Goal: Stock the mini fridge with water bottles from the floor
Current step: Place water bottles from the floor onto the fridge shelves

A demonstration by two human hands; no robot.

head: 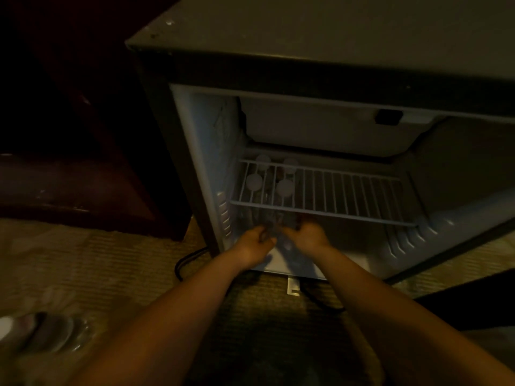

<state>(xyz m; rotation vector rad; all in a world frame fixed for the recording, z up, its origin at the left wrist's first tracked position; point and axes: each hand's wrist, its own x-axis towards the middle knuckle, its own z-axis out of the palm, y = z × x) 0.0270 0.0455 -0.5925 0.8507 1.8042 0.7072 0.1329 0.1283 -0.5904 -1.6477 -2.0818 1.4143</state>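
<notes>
The mini fridge (195,140) stands open in front of me, dimly lit. Several water bottles stand under its white wire shelf (348,190) at the left, their pale caps (284,188) showing through the wires. My left hand (255,240) and my right hand (308,235) reach into the lower compartment just below the shelf's front edge. Between them they grip a clear water bottle (278,222), which is dark and blurred. One more plastic bottle (41,331) lies on the carpet at the lower left.
A dark wooden cabinet (69,162) stands left of the fridge. A black cable (185,261) runs over the carpet by the fridge's front left corner. The fridge door (473,162) hangs open at the right. A freezer box (320,123) sits above the shelf.
</notes>
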